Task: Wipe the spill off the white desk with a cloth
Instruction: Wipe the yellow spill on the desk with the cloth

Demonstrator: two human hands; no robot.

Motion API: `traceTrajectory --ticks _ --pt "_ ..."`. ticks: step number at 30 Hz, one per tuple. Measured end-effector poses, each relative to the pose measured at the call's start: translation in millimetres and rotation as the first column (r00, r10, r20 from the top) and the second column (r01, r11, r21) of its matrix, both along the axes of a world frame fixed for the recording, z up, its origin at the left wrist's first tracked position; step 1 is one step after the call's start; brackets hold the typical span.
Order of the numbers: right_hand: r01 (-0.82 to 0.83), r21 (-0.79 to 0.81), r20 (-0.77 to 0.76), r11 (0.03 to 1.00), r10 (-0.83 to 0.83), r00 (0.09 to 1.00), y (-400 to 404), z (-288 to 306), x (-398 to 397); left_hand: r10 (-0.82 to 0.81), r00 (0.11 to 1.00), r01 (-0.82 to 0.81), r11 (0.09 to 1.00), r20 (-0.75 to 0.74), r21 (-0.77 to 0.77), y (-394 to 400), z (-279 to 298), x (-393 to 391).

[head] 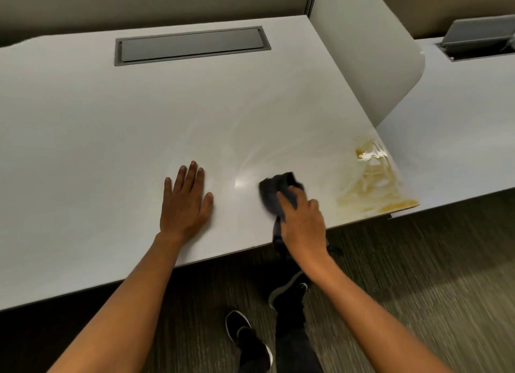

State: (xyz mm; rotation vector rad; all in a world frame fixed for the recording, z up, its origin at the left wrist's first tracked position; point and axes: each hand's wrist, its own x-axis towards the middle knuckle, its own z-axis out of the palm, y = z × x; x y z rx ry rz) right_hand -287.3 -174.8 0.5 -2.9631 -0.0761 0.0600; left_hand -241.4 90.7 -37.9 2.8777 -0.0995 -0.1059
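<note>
Plainly, the yellow-brown spill [373, 183] sits at the front right corner of the white counter [111, 116], running right up to the front edge and the side edge there, with a wetter, glossy patch at its far end. Just left of the spill, apart from it, the dark grey cloth [278, 191] lies bunched on the counter under the right hand [302, 222], whose fingers are clenched over it and pressing it down; a tail of cloth hangs over the front edge. Further left of the spill, the left hand [185, 202] lies flat and released on the bare surface, holding nothing, seemingly as a brace. Faint streaks fan across the surface between the cloth and the spill. Well behind the spill stands a white divider panel [370, 52], and far to its rear left a grey cable hatch [192, 45] is set into the counter.

The main risk, as I judge it, is a stroke toward the corner pushing liquid over either edge onto the carpet [418, 275]; a bunched cloth may also smear rather than soak
</note>
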Motion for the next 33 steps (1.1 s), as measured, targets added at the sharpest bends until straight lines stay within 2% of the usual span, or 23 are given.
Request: traceTrajectory --ticks 5,8,11,15,19,21,24,28,30,33 --pt "0.237 0.075 0.031 0.969 -0.240 0.970 -2.3 4.5 41.5 0.000 1.000 0.000 1.000 -0.008 0.004 -0.8 -0.3 1.7" --pt "0.248 0.152 0.043 0.957 -0.258 0.965 20.6 1.2 27.9 0.000 1.000 0.000 1.000 0.007 -0.007 -1.0 -1.1 1.1" --pt "0.134 0.242 0.002 0.961 -0.139 0.990 51.0 -3.2 -13.7 0.004 1.000 -0.004 1.000 0.012 0.000 -0.6 -0.7 1.7" --pt "-0.070 0.192 -0.068 0.979 0.084 0.994 61.6 -4.1 -53.8 0.001 1.000 -0.001 1.000 0.000 0.008 -1.0 -0.4 1.9" --pt "-0.194 0.082 -0.025 0.978 0.197 0.980 18.4 5.0 -42.9 -0.004 1.000 0.004 1.000 -0.005 0.009 -1.0 2.8 0.4" --pt "-0.148 0.050 -0.043 0.988 0.150 0.988 -11.7 8.6 -27.4 -0.006 1.000 0.006 1.000 -0.006 0.007 -1.9 3.8 -0.6" --pt "0.053 0.048 -0.030 0.997 -0.052 0.998 -48.2 11.3 3.7 -0.005 1.000 0.005 1.000 -0.009 0.015 -2.5 3.5 -0.3" --pt "0.244 0.142 0.023 0.959 -0.249 0.968 -32.4 11.5 28.1 -0.003 1.000 0.003 1.000 -0.011 0.023 -3.2 2.8 0.3" --pt "0.247 0.190 0.014 0.950 -0.254 0.967 -7.2 9.2 22.5 -0.003 1.000 0.004 1.000 -0.010 0.028 -3.2 2.8 0.8" --pt "0.108 0.270 -0.032 0.957 -0.103 0.994 38.2 5.3 -9.9 -0.002 1.000 0.003 0.999 -0.009 0.034 -3.2 2.7 1.5"
